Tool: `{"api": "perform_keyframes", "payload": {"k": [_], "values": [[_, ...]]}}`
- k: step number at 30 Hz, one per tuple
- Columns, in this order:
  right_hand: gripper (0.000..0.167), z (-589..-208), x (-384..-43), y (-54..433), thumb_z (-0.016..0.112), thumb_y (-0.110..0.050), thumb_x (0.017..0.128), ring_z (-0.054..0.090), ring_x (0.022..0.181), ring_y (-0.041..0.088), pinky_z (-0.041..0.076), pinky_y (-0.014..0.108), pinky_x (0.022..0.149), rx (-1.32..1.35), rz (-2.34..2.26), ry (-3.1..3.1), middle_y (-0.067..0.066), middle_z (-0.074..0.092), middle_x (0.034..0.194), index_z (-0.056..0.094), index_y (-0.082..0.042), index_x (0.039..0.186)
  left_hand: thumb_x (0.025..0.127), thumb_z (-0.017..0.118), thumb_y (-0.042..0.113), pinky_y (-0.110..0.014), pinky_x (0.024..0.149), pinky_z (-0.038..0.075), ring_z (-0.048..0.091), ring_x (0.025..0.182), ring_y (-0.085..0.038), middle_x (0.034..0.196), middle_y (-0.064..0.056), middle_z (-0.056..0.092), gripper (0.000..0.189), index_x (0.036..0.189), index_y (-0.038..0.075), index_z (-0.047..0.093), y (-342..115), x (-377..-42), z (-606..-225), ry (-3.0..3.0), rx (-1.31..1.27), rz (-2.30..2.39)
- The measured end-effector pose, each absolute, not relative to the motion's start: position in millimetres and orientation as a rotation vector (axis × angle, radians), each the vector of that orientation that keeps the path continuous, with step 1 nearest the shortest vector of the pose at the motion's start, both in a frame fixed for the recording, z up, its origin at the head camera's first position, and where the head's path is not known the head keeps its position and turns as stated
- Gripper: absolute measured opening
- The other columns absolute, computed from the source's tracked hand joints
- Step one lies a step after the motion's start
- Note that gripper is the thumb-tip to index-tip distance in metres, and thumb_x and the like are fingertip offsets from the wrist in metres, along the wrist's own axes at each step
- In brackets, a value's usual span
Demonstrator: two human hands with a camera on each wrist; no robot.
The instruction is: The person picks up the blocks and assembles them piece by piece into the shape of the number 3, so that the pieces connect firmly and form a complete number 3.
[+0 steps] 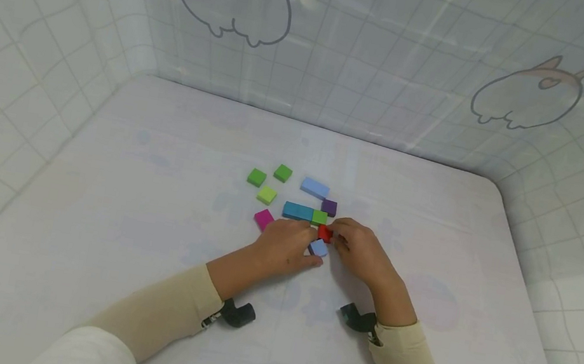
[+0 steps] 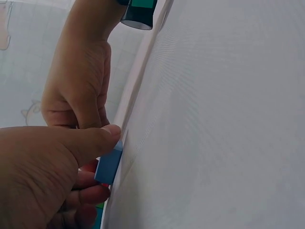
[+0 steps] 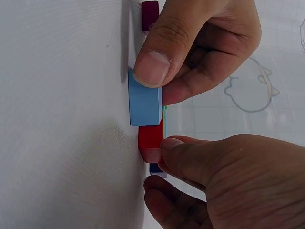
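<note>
My left hand (image 1: 285, 248) pinches a light blue block (image 1: 318, 247), its thumb at the near side. In the right wrist view that thumb covers one end of the light blue block (image 3: 145, 102). My right hand (image 1: 363, 255) holds a red block (image 1: 324, 234) by its edge with thumb and finger. The red block (image 3: 150, 140) sits right beside the light blue one. Just behind them lie a green block (image 1: 319, 217) and a long teal block (image 1: 298, 211), end to end. Some of the left fingertips are hidden behind the blocks in the right wrist view.
A magenta block (image 1: 264, 220) lies left of the left hand. Farther back are two green blocks, one a darker green (image 1: 283, 173), a lime block (image 1: 266, 195), a long pale blue block (image 1: 315, 188) and a purple block (image 1: 329, 207). Patterned curtains (image 1: 348, 56) enclose the white table (image 1: 160, 140).
</note>
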State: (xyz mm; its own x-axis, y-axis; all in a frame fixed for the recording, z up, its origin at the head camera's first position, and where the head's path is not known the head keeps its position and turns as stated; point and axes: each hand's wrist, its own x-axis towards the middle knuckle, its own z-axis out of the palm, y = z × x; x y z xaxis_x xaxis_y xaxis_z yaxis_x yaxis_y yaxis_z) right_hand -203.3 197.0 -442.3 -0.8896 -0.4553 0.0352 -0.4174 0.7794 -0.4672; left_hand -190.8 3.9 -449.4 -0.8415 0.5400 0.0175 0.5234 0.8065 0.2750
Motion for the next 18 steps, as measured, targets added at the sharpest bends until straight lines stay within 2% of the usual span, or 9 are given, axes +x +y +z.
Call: {"api": "perform_keyframes", "payload": {"k": [7, 18], "values": [[0.025, -444.5, -202.5, 196.8, 0.067, 0.004, 0.091, 0.064, 0.116, 0.027, 0.052, 0.041, 0.099, -0.701, -0.718, 2.889, 0.010, 0.068, 0.121, 0.071, -0.002, 0.115, 0.086, 0.072, 0.054, -0.031, 0.073, 0.053, 0.064, 0.086, -0.014, 0.098, 0.002, 0.070, 0.051, 0.116, 0.013, 0.071, 3.5, -190.0, -450.5, 2.921, 0.857, 0.409], [0.025, -447.8, -201.1, 195.4, 0.068, 0.004, 0.090, 0.064, 0.115, 0.026, 0.052, 0.041, 0.098, -0.704, -0.716, 2.901, 0.010, 0.069, 0.120, 0.072, -0.003, 0.114, 0.086, 0.072, 0.053, -0.029, 0.070, 0.053, 0.063, 0.084, -0.013, 0.096, 0.003, 0.069, 0.050, 0.115, 0.012, 0.072, 1.8, -188.9, -452.8, 2.921, 0.869, 0.410]]}}
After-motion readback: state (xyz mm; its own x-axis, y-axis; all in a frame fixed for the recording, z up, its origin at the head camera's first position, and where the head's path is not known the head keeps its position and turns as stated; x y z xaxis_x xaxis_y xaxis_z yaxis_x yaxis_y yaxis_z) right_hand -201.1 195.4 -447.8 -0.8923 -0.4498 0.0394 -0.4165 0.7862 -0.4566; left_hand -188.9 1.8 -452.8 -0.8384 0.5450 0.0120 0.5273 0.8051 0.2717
